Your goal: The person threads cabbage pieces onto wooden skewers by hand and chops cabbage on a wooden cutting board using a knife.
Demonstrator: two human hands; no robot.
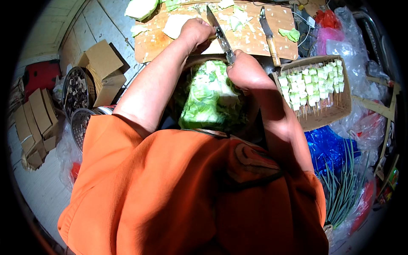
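My right hand [245, 70] grips the handle of a kitchen knife [220, 32], whose long blade points away over the wooden cutting board [153, 47]. Close to the blade's left side, my left hand [197, 32] is curled with its fingertips turned down; what they press or hold is hidden. A pale piece of cabbage [175, 25] lies just left of that hand. Cut cabbage leaves [210, 95] fill a container between my forearms and the board. Loose leaf scraps [239, 19] are strewn behind the blade. A large cabbage piece [140, 8] rests at the board's far left corner.
On the board's right lies a second knife [269, 35] with a wooden handle. A cardboard box [344, 108] holds skewered pale green pieces [314, 83]. Green onions [342, 191] and plastic bags [344, 38] crowd the right. Leftward are metal colanders [91, 86] and an open carton [105, 60].
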